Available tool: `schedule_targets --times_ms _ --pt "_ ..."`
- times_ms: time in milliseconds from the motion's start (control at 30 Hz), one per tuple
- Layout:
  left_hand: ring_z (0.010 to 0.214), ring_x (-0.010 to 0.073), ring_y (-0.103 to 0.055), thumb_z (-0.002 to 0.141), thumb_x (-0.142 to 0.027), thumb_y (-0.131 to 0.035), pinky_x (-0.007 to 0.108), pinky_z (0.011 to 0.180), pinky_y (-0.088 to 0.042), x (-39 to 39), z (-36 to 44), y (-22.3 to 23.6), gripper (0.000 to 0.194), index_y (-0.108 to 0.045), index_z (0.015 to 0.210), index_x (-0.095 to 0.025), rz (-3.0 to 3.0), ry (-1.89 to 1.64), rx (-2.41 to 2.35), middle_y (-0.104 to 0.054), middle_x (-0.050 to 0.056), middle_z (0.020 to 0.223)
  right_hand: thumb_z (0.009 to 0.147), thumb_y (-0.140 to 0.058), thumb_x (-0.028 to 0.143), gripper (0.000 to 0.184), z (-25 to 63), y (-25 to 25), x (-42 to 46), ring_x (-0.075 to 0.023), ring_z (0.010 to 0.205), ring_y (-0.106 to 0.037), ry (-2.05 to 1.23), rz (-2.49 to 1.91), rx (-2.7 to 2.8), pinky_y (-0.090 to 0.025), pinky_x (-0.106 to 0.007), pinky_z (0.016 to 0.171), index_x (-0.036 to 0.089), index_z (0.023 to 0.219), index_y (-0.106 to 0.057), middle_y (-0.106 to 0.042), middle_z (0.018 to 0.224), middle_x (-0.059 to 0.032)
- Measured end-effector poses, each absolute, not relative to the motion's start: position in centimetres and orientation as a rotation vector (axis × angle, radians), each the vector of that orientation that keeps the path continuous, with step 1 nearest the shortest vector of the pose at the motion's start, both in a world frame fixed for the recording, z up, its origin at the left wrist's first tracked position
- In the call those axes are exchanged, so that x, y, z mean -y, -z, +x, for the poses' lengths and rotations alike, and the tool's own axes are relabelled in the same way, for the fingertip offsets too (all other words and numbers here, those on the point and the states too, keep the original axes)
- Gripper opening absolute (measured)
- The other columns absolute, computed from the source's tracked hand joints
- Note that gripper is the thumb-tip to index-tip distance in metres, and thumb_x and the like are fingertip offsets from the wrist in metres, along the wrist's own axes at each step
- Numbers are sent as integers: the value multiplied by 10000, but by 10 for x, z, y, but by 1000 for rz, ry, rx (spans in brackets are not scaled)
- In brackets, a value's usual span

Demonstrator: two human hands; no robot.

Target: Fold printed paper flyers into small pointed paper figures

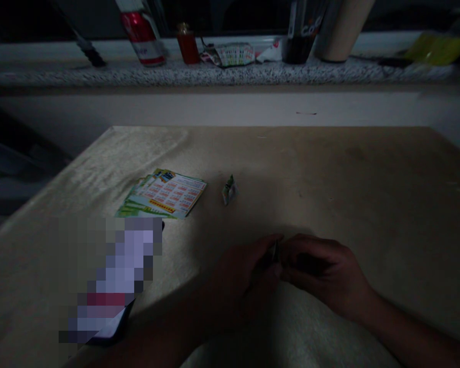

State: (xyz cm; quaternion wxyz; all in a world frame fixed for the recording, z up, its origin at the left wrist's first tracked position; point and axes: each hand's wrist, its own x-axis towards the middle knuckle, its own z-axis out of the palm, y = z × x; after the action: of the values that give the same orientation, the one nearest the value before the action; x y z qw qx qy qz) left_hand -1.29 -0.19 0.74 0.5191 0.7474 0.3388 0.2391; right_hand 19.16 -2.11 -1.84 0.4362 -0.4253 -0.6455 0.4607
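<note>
Over the front middle of the table, my left hand (pixel 245 268) and my right hand (pixel 325 268) meet at the fingertips. Both are closed on a small dark folded piece (pixel 275 251), apparently paper; most of it is hidden by fingers and shadow. Beyond my hands stands a small folded paper (pixel 229 191) with green and white print. To its left lies a fanned stack of printed cards (pixel 172 191), white and green with a grid of red-headed blocks like a calendar.
A phone (pixel 118 327), mostly blurred by pixel blocks, lies on the table (pixel 387 204) at front left. On the speckled sill (pixel 222 75) behind stand a red-and-white can (pixel 142 38), a small red bottle (pixel 187 46), a crumpled wrapper (pixel 233 53) and a dark cup (pixel 301 36).
</note>
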Motion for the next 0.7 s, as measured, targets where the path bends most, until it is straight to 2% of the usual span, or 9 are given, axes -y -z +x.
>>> schedule_targets --times_ms 233,500,700 --pt "879 204 -657 974 -235 -471 303 802 -517 2 -13 -7 336 -605 1266 -136 1789 -543 -845 -706 89 997 806 -803 189 92 193 20 22 -146 648 -592 -1132 -1080 1632 -493 -264 575 189 868 -735 -671 744 -16" --pt "956 240 -690 960 -252 -504 349 846 -542 3 -16 -3 424 -550 1365 -137 1867 -546 -859 -728 127 1111 812 -811 195 89 195 19 20 -155 668 -622 -1176 -1083 1640 -503 -273 601 191 820 -723 -691 758 -21" --pt "943 240 -709 956 -244 -481 383 867 -555 4 -17 1 483 -500 1404 -64 1947 -591 -854 -736 156 1106 804 -820 188 100 195 21 20 -146 645 -603 -1176 -1068 1641 -492 -264 579 200 827 -724 -677 740 -11"
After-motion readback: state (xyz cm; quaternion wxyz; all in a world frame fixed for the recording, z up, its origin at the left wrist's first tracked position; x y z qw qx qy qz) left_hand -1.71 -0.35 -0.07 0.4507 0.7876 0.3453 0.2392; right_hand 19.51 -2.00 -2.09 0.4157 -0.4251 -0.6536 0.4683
